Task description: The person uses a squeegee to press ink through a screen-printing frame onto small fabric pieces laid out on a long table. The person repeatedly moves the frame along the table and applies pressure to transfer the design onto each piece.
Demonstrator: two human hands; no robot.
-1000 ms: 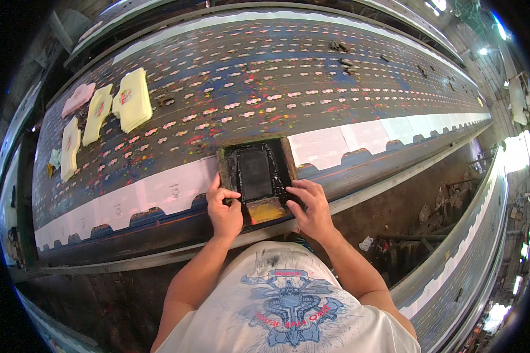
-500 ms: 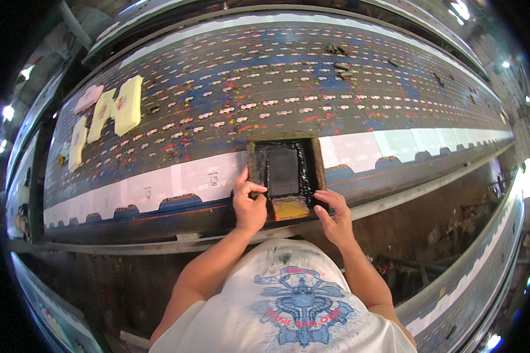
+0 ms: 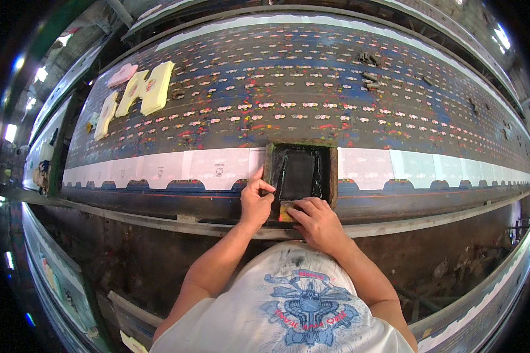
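A small wooden screen-printing frame [image 3: 334, 176], its mesh and inner walls coated in wet black ink, lies at the near edge of the long table, over the row of white fabric pieces [image 3: 219, 162]. My left hand [image 3: 255, 203] grips the frame's left side, its index finger stretched along the outer wall and its thumb on the rim. A squeegee [image 3: 285, 213] with a yellow, ink-smeared face rests at the frame's near end. My right hand [image 3: 318, 223] is closed over the squeegee's right part, fingers on top, hiding much of it.
White pieces continue along the table edge on both sides, some at left printed with a small black figure. Yellow fabric pieces [image 3: 156, 88] and a pink one [image 3: 122, 75] lie at the far left. Dark rolled scraps [image 3: 370, 81] sit far right. A rail [image 3: 383, 228] runs along the near side.
My right hand has moved left from the frame's near right corner onto the squeegee and closed on it. My left hand keeps its hold on the frame. The view has shifted left.
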